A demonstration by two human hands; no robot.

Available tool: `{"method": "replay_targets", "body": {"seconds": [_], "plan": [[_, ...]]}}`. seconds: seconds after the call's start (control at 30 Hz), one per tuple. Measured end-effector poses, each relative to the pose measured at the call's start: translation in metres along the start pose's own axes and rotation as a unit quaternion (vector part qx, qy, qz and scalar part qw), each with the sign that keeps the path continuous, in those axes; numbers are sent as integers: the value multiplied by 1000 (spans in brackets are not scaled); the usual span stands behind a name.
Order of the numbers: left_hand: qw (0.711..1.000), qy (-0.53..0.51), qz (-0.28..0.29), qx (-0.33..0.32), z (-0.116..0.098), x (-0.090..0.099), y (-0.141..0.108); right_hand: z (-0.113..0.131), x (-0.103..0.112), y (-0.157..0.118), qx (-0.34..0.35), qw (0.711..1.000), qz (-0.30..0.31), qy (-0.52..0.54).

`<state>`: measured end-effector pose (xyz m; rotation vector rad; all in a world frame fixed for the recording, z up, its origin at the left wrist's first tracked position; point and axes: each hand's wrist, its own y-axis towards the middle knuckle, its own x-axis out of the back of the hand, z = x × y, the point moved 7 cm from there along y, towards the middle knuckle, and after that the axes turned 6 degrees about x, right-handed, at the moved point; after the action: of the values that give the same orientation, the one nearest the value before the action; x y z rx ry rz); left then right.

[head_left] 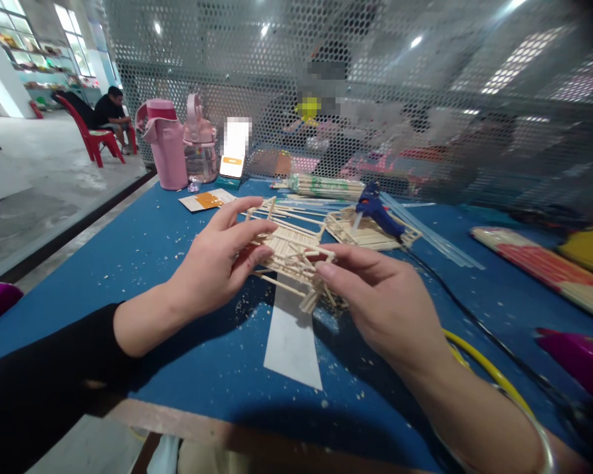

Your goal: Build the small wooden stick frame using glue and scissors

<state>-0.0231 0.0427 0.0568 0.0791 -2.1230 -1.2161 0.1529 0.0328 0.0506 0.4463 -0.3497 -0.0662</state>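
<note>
Pale wooden stick frame (289, 241), one: being held over a white paper strip (292, 349), mid-table. Left hand (215, 250): thumb and fingers are gripping its left side. Right hand (395, 299): thumb and forefinger are pinching its near right corner. Handling, as judged: thin sticks are calling for light fingertip pressure, the left hand steadying. Surface: blue table (202, 359), pale crumbs lying scattered; blue glue gun (381, 214) resting on a second stick piece (343, 227). Room: perforated metal screen (202, 62) standing behind; seated person (109, 110) leaning forward, far left.
</note>
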Motion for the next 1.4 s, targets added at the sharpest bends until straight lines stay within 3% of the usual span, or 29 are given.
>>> {"method": "replay_targets", "body": {"seconds": [0.2,0.37,0.77,0.93,1.1,1.23,1.4], "plan": [[1000,7,6,1,-1,-1,0,-2,1,0,8,1000,-3,28],[1000,-1,4,-6,-3,-1,0,-1,2,0,8,1000,-26,-14],[1000,2,3,-15,-5,-1,-1,-6,-5,-1,-36,999,-10,20],[1000,-2,4,-3,-3,-1,0,-1,-2,0,9,999,12,-51],[998,-47,-2,52,6,1,0,8,15,-1,128,982,-54,-125],[980,-123,-27,153,20,-1,-2,5,28,1,116,977,-132,-125],[950,-200,-38,237,32,-8,-7,-8,18,8,84,985,-59,-136]]}}
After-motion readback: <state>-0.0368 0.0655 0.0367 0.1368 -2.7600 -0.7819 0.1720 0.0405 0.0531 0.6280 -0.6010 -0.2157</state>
